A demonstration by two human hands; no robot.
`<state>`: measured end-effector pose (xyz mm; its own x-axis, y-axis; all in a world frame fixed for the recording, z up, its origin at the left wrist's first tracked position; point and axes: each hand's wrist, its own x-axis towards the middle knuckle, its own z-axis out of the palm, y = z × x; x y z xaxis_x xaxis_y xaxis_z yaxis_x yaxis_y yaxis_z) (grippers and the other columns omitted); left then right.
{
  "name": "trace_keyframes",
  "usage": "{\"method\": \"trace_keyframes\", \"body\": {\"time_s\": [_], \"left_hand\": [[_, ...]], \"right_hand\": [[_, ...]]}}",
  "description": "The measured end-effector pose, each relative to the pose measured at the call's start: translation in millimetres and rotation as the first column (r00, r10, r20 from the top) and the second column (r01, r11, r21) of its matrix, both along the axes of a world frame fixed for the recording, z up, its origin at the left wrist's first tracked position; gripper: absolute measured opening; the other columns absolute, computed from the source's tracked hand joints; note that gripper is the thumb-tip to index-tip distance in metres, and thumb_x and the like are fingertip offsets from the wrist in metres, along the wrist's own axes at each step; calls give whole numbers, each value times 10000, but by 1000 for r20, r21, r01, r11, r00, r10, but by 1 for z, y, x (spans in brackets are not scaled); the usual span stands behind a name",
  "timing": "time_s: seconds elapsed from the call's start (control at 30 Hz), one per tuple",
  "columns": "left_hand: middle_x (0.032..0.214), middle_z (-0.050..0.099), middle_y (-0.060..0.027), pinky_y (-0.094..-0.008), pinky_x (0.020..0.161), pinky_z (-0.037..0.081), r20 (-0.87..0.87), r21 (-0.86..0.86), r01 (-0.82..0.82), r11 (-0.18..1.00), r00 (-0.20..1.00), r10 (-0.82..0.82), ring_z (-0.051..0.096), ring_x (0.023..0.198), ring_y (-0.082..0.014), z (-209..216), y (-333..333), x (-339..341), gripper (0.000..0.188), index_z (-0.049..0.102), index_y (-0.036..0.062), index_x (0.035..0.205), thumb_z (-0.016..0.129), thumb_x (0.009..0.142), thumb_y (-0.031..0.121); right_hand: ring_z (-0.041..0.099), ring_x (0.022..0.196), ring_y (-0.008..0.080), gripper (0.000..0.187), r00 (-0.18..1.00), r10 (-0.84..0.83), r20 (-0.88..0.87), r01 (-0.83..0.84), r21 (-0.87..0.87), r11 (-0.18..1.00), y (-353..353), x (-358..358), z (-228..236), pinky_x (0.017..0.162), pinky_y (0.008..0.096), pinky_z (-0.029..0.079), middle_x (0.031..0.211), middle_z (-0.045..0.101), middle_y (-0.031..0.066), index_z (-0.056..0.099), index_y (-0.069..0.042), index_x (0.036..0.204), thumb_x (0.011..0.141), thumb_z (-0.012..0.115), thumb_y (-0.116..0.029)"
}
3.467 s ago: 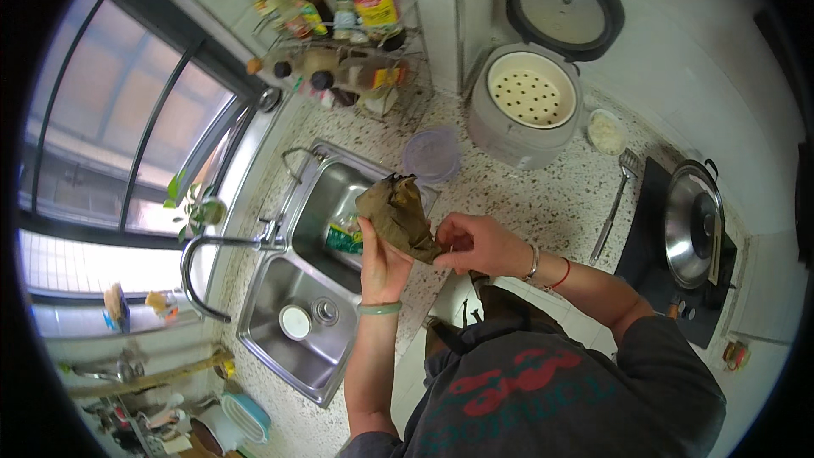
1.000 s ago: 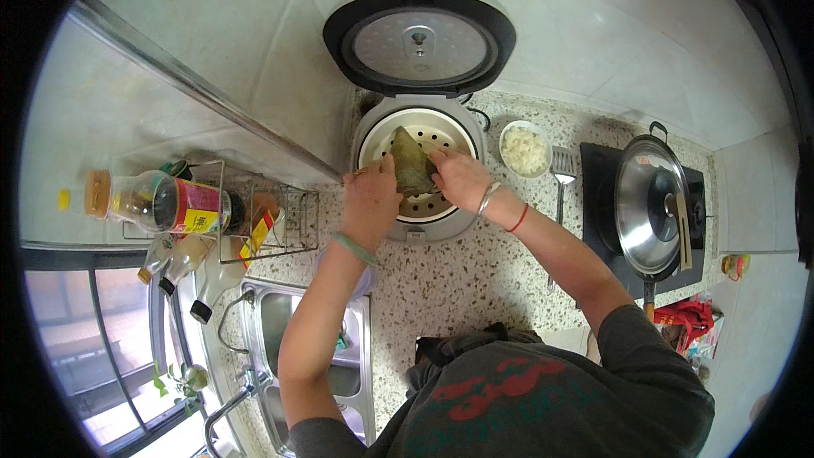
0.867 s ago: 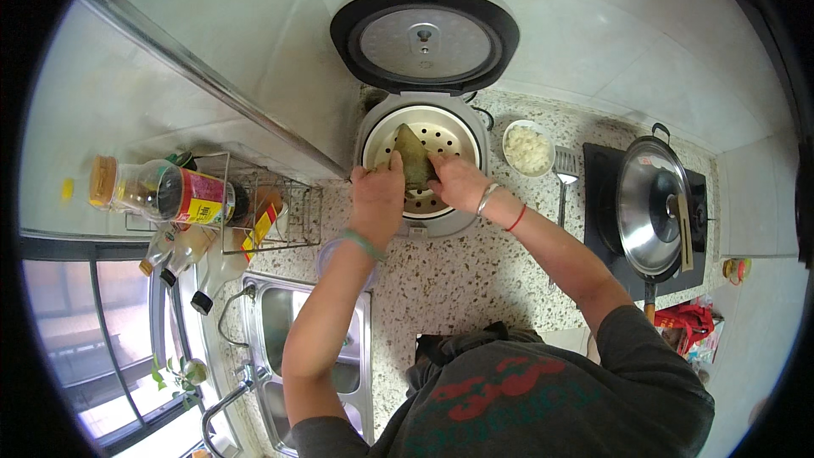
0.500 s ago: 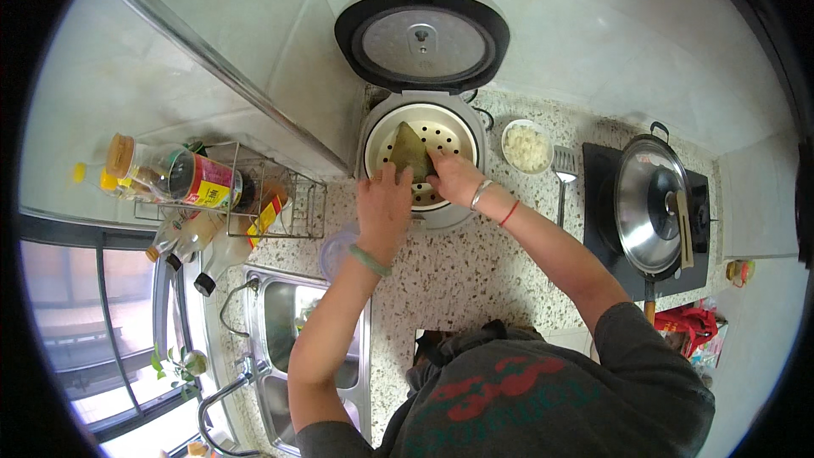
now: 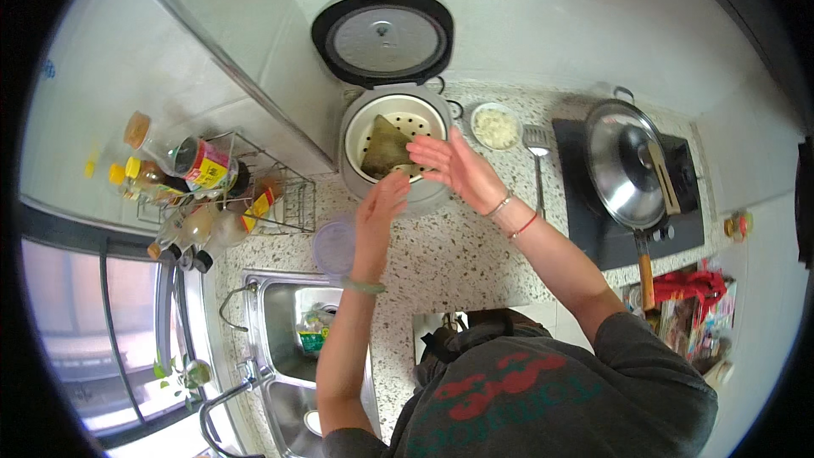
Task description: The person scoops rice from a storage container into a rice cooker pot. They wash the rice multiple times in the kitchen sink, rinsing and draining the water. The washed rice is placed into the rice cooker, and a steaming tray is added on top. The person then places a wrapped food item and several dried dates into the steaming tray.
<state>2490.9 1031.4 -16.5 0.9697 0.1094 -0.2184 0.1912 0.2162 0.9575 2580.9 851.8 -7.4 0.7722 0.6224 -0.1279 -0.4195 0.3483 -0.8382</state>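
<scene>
A triangular olive-brown piece [image 5: 386, 142] lies in the cream steamer tray [image 5: 415, 110], which has dark round holes. What the piece is made of, I cannot make out. The tray sits inside a rice cooker [image 5: 430, 200] with its lid [image 5: 386, 39] raised. My left hand [image 5: 379, 214], open with fingers stretched, is over the cooker's near rim and holds nothing. Over the rim's right side hovers my right hand [image 5: 462, 170], palm turned inward, fingers extended and empty. Both hands appear apart from the piece.
Right of the cooker stand a bowl of white food [image 5: 495, 126], a slotted spatula [image 5: 536, 146] and a lidded wok [image 5: 626, 165] on the black stove. At left are a wire rack [image 5: 288, 203] of bottles, a round translucent lid [image 5: 335, 244] and a steel sink [image 5: 284, 301].
Both hands have let go of the olive-brown piece and drawn back toward me, fingers now straightened. The piece stays in the tray. The view has shifted a little.
</scene>
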Motion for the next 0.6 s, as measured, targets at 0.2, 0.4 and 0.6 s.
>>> {"method": "trace_keyframes", "body": {"time_s": [0.2,0.4,0.6], "left_hand": [[1515,349,-149,-439,1169,265,20,-815,11,579,1000,10,318,1413,-275,-17,-58,-52,589,348,35,1461,333,1039,445],[1523,346,-135,-434,1182,240,-38,-904,4,427,995,-90,303,1420,-269,-23,-124,-113,584,371,46,1453,351,1032,449],[1521,352,-123,-432,1189,212,-40,-913,92,398,949,-312,303,1419,-263,-15,-201,-162,622,344,52,1468,363,1020,483]], "right_hand": [[357,1397,260,784,911,-171,-374,332,424,843,-49,-89,-15,1142,425,297,1500,394,143,329,-18,1469,983,240,-627],[325,1412,305,714,789,-370,-491,594,453,664,-99,-196,-11,1162,459,275,1519,351,166,325,-20,1467,995,330,-557],[333,1408,294,708,638,-587,-498,769,438,465,-170,-290,-8,1152,457,287,1519,357,150,332,-37,1468,992,341,-562]]}}
